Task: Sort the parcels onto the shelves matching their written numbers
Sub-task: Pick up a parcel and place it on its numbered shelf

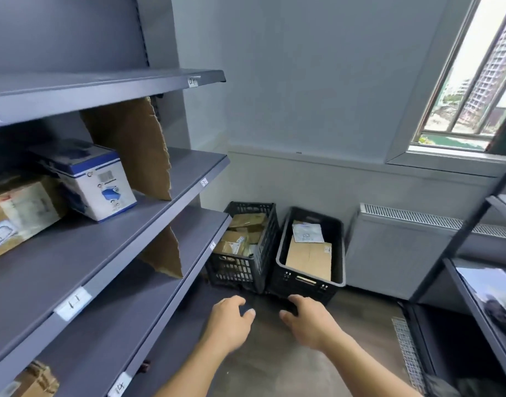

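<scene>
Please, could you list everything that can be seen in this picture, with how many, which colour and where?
shelf unit: one, grey, on the left
paper labels: several, white, on the shelf front edges
cardboard dividers: two, brown, upright on two shelves
printed box: one, white and blue, middle shelf
taped parcel: one, brown, left of the printed box
left crate: one, black, on the floor, holding several brown parcels
right crate: one, black, beside it, holding a white pouch and a flat brown box
radiator: one, grey, under the window
left hand: one, empty, above the floor near the crates
right hand: one, empty, beside the left hand
</scene>
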Demonstrator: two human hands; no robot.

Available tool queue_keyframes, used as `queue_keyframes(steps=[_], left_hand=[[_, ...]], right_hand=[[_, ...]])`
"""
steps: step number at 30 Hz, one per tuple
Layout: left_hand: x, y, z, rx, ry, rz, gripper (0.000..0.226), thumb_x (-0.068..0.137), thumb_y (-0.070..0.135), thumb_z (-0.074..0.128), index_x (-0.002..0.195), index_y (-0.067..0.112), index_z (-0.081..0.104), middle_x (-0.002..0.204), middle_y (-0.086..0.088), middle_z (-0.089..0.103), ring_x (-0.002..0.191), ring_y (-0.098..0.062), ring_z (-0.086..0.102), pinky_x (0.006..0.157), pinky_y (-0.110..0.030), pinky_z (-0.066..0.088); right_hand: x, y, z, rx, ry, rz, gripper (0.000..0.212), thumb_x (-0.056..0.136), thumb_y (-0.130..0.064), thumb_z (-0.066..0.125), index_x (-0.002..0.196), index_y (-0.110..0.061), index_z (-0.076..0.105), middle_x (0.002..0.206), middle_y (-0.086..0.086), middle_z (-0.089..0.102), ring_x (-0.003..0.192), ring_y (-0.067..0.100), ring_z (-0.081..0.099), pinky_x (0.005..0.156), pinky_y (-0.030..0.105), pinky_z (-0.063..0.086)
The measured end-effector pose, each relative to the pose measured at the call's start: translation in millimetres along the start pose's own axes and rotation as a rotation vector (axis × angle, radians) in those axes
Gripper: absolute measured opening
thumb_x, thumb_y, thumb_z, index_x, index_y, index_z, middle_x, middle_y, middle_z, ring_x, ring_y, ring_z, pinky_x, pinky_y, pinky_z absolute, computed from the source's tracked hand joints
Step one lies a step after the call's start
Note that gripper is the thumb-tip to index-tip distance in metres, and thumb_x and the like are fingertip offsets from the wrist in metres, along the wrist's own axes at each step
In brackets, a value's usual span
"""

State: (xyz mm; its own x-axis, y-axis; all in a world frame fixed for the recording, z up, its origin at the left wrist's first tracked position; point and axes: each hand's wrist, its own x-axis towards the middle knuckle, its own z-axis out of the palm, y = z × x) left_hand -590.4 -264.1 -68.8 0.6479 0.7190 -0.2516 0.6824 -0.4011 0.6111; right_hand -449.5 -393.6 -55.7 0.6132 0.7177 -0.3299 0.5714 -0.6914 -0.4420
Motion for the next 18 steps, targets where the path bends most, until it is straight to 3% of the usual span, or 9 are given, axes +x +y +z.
queue_keyframes(steps=[7, 18], left_hand=[[77, 30, 22, 0.009, -0.017, -0.015, 0.044, 0.096, 0.043, 0.054, 0.136, 0.024, 0.057, 0.139, 0.006, 0.056, 0.126, -0.015, 0.053, 0.101, -0.026, 0.043], [219, 108, 42, -0.032, 0.055, -0.146, 0.042, 0.097, 0.041, 0.054, 0.134, 0.022, 0.059, 0.135, 0.005, 0.06, 0.123, -0.014, 0.054, 0.099, -0.024, 0.042]], right_hand=[[73, 32, -26, 0.024, 0.001, 0.044, 0.06, 0.101, -0.046, 0.05, 0.15, -0.014, 0.04, 0.15, 0.008, 0.046, 0.14, 0.025, 0.04, 0.112, 0.032, 0.035], [242, 76, -102, 0.018, -0.116, -0.05, 0.057, 0.103, -0.042, 0.047, 0.152, -0.015, 0.036, 0.152, 0.006, 0.046, 0.139, 0.025, 0.043, 0.112, 0.034, 0.037]])
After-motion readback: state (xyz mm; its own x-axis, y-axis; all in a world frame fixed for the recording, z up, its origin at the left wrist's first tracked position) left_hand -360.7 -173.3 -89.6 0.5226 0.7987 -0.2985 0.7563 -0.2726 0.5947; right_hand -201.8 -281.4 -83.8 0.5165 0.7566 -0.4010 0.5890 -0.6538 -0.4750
